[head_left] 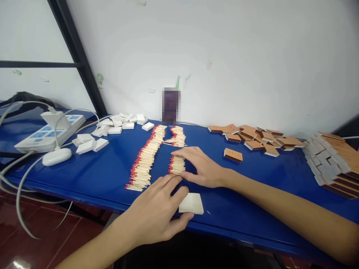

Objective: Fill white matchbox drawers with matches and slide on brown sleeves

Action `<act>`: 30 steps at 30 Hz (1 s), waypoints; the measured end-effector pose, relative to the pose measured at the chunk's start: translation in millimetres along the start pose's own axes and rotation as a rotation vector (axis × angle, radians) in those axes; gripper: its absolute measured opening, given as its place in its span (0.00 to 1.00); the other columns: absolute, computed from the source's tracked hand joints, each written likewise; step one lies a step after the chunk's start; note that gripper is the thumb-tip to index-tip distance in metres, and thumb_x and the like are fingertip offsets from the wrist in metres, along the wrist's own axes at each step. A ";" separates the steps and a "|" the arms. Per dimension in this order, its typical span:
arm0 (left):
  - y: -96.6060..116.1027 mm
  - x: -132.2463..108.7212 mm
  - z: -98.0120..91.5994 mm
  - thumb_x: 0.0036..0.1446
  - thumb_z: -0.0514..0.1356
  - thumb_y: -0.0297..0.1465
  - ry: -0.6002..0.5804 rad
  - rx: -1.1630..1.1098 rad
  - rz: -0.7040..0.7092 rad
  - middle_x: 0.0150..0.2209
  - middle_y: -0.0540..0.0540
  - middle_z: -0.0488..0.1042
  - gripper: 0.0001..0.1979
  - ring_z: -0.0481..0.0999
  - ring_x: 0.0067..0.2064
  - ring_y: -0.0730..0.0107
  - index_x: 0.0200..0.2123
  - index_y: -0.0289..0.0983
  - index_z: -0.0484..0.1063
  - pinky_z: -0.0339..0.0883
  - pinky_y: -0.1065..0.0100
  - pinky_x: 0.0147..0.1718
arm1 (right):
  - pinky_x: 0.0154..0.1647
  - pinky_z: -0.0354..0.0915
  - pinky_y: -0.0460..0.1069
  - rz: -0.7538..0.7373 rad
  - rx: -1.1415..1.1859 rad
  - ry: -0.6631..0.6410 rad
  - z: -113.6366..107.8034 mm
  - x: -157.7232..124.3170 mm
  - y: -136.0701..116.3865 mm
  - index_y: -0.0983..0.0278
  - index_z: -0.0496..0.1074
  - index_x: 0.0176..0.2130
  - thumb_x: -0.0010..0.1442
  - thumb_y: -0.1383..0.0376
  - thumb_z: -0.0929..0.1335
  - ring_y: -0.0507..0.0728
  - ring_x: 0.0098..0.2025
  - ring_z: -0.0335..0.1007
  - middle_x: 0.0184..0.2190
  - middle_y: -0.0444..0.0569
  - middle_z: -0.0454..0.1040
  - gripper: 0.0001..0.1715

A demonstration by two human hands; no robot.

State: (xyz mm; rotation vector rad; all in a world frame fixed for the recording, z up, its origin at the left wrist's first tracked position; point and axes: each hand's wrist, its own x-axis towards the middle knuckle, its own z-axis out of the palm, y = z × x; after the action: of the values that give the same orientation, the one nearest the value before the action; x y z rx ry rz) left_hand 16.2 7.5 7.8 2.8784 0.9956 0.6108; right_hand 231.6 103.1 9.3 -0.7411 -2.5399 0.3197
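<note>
A small bunch of red-tipped matches (pixel 177 164) lies on the blue table. My right hand (pixel 203 168) spans it from the right, index finger along its far end and thumb at its near end. My left hand (pixel 158 207) is at the near side, fingers stretched toward the bunch and thumb apart. Beside the left thumb and index finger lies a white matchbox tray (pixel 191 204); whether they touch it I cannot tell. A long row of matches (pixel 146 158) runs to the left, and a smaller heap of matches (pixel 177 136) lies beyond the bunch.
White trays (pixel 114 125) lie scattered at the back left, near a power strip (pixel 50 132) with cables and a white adapter (pixel 57 156). Orange matchbox sleeves (pixel 252 136) are heaped at the back right, with one sleeve (pixel 233 155) apart. Stacked matchboxes (pixel 333 162) stand far right.
</note>
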 end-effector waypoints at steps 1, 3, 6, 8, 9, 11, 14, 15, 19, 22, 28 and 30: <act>0.0 0.1 0.6 0.65 0.56 0.37 0.012 0.000 0.010 0.50 0.37 0.71 0.13 0.71 0.55 0.49 0.47 0.35 0.70 0.70 0.49 0.53 | 0.62 0.56 0.64 0.009 -0.005 -0.005 -0.1 0.2 -0.5 0.63 0.61 0.62 0.64 0.57 0.66 0.65 0.61 0.62 0.60 0.57 0.70 0.31; -0.1 0.2 2.2 0.64 0.57 0.36 0.047 0.000 0.033 0.45 0.38 0.73 0.13 0.74 0.50 0.50 0.45 0.34 0.71 0.72 0.50 0.49 | 0.61 0.57 0.64 0.046 -0.010 -0.019 -0.2 1.1 -1.3 0.63 0.61 0.63 0.64 0.56 0.66 0.65 0.61 0.62 0.61 0.57 0.69 0.32; -0.2 0.3 4.8 0.63 0.57 0.37 0.102 0.010 0.063 0.39 0.39 0.73 0.12 0.75 0.44 0.52 0.41 0.33 0.71 0.74 0.52 0.43 | 0.61 0.59 0.64 0.119 -0.011 -0.030 -0.1 3.6 -3.3 0.63 0.60 0.64 0.62 0.51 0.68 0.66 0.62 0.62 0.62 0.58 0.67 0.37; -0.4 0.1 5.9 0.61 0.58 0.37 0.135 0.027 0.079 0.37 0.40 0.73 0.13 0.75 0.43 0.52 0.40 0.32 0.71 0.74 0.54 0.41 | 0.61 0.59 0.64 0.159 -0.010 -0.034 0.2 5.2 -5.8 0.63 0.60 0.64 0.59 0.48 0.70 0.67 0.63 0.62 0.62 0.59 0.67 0.42; -0.5 0.1 6.3 0.60 0.58 0.37 0.148 0.034 0.088 0.37 0.40 0.73 0.13 0.75 0.42 0.53 0.39 0.32 0.71 0.74 0.54 0.41 | 0.61 0.60 0.64 0.176 -0.009 -0.035 0.6 5.7 -7.4 0.63 0.59 0.64 0.57 0.48 0.71 0.67 0.63 0.62 0.62 0.59 0.67 0.43; -0.6 0.2 6.5 0.59 0.59 0.38 0.168 0.047 0.105 0.36 0.40 0.73 0.13 0.75 0.40 0.54 0.38 0.33 0.71 0.74 0.56 0.39 | 0.60 0.62 0.64 0.206 -0.014 -0.027 1.8 6.0 -10.8 0.62 0.59 0.65 0.56 0.48 0.72 0.67 0.62 0.63 0.62 0.59 0.67 0.45; -0.3 0.6 5.4 0.58 0.59 0.39 0.170 0.066 0.114 0.33 0.42 0.72 0.12 0.73 0.36 0.57 0.34 0.34 0.70 0.72 0.57 0.35 | 0.59 0.64 0.64 0.228 -0.030 0.008 5.0 5.8 -14.0 0.62 0.61 0.63 0.55 0.49 0.73 0.67 0.60 0.66 0.60 0.58 0.69 0.42; -0.2 0.9 4.7 0.58 0.59 0.39 0.160 0.071 0.111 0.33 0.43 0.71 0.12 0.73 0.35 0.58 0.33 0.35 0.70 0.71 0.58 0.35 | 0.58 0.64 0.64 0.228 -0.031 0.023 6.1 5.7 -14.4 0.61 0.63 0.61 0.55 0.50 0.73 0.67 0.59 0.67 0.58 0.58 0.70 0.40; 0.1 1.4 1.5 0.59 0.59 0.39 0.095 0.061 0.096 0.34 0.43 0.70 0.12 0.71 0.36 0.59 0.34 0.35 0.70 0.69 0.58 0.36 | 0.56 0.66 0.63 0.215 -0.020 0.078 9.2 5.8 -12.9 0.60 0.66 0.57 0.55 0.53 0.73 0.66 0.56 0.69 0.55 0.55 0.73 0.34; -0.2 1.5 0.1 0.60 0.58 0.39 0.066 0.048 0.091 0.34 0.43 0.69 0.12 0.70 0.37 0.58 0.36 0.35 0.71 0.68 0.58 0.36 | 0.57 0.65 0.62 0.209 -0.002 0.094 9.8 5.7 -11.3 0.59 0.67 0.56 0.56 0.55 0.73 0.65 0.57 0.69 0.55 0.54 0.74 0.31; -1.3 1.8 1.3 0.62 0.58 0.40 0.041 0.041 0.083 0.36 0.43 0.69 0.14 0.69 0.37 0.58 0.41 0.34 0.72 0.67 0.58 0.36 | 0.57 0.64 0.61 0.186 0.018 0.111 11.0 5.6 -7.7 0.60 0.68 0.54 0.58 0.56 0.72 0.63 0.56 0.69 0.54 0.53 0.75 0.27; -1.8 1.9 1.6 0.61 0.58 0.40 0.033 0.037 0.079 0.36 0.43 0.68 0.14 0.68 0.38 0.57 0.42 0.34 0.72 0.67 0.58 0.36 | 0.57 0.64 0.60 0.182 0.019 0.123 11.9 5.9 -5.9 0.60 0.69 0.53 0.59 0.56 0.71 0.62 0.55 0.70 0.52 0.52 0.76 0.24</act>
State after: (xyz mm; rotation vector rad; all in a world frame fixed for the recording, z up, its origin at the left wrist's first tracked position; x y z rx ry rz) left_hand 17.1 10.2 6.6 2.9620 0.9109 0.6530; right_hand 218.7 100.5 3.3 -0.9574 -2.3560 0.3467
